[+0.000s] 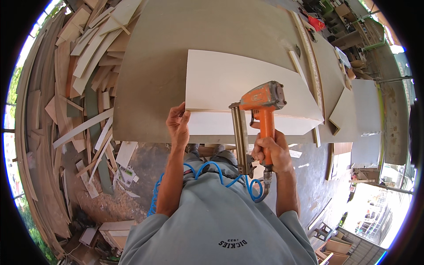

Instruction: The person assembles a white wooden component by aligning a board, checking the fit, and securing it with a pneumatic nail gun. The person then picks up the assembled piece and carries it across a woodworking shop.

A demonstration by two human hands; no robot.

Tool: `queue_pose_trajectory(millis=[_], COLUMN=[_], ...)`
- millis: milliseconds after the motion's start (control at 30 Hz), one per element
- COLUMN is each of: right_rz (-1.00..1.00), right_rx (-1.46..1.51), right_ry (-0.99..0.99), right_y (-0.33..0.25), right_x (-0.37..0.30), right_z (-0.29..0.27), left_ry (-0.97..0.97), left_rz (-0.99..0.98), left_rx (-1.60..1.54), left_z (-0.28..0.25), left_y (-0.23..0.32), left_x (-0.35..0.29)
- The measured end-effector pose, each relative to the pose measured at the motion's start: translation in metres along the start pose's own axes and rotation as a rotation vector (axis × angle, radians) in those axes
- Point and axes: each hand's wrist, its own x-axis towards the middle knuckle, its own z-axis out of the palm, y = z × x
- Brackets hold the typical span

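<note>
My right hand [272, 150] is wrapped round the handle of an orange air nail gun [264, 99]. Its long metal magazine points back toward me, and the nose is over the edge of a white board. A coiled blue air hose [212, 164] runs from the handle's base across my front. With thumb and bent fingers, my left hand [178, 121] pinches the left corner where a white top panel [238, 84] meets a white front panel [212, 123]. The two panels join along a thin brown edge. What supports them underneath is hidden.
The panels rest on a large grey-brown worktable [154, 66]. Long wood strips [309, 57] and an L-shaped board piece [340, 110] lie on its right side. Piled offcuts [97, 48] crowd the left, with scraps [126, 176] on the floor [141, 154].
</note>
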Motion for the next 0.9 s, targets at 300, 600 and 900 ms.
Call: queue_pose_trajectory(millis=[300,600,900], right_rz=[0.024,0.024,0.059], right_rx=[-0.072,-0.09,-0.04], right_ry=[-0.057,-0.036,-0.021], right_y=[0.005,0.006,0.011], right_x=[0.009,0.007,0.004], right_z=[0.023,0.027,0.033], left_ry=[0.021,0.011,0.012], left_rz=[-0.021,-0.023,-0.062], left_rx=[-0.07,-0.096,-0.039], left_z=[-0.001,-0.001,-0.004], left_y=[-0.003,-0.003,-0.002], left_x=[-0.001,-0.001,-0.002])
